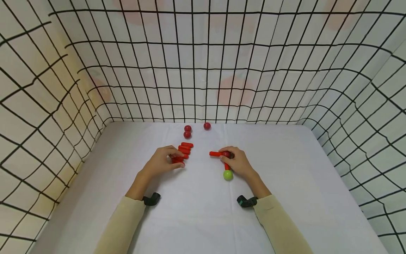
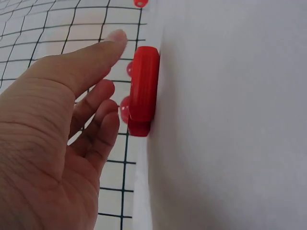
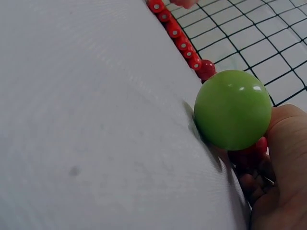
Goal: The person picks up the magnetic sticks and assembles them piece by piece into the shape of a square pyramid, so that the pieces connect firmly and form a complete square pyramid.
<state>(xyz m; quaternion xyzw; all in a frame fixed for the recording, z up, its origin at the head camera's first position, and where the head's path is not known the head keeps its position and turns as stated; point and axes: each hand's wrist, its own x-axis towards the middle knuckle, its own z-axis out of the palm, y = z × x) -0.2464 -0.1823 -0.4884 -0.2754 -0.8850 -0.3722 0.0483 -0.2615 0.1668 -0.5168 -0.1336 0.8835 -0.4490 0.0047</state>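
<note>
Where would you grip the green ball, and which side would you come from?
Probably pinch the green ball across its left and right sides, coming from the side nearest the person. It is round and exposed there, while the red stick meets its far side and the right hand holds the red ball beyond.

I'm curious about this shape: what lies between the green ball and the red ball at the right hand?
A red rod lies there; the head view shows it.

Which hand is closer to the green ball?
Right. The right hand is just beside the green ball, holding a red ball; the left hand is farther away, leftward, by the red rods.
</note>
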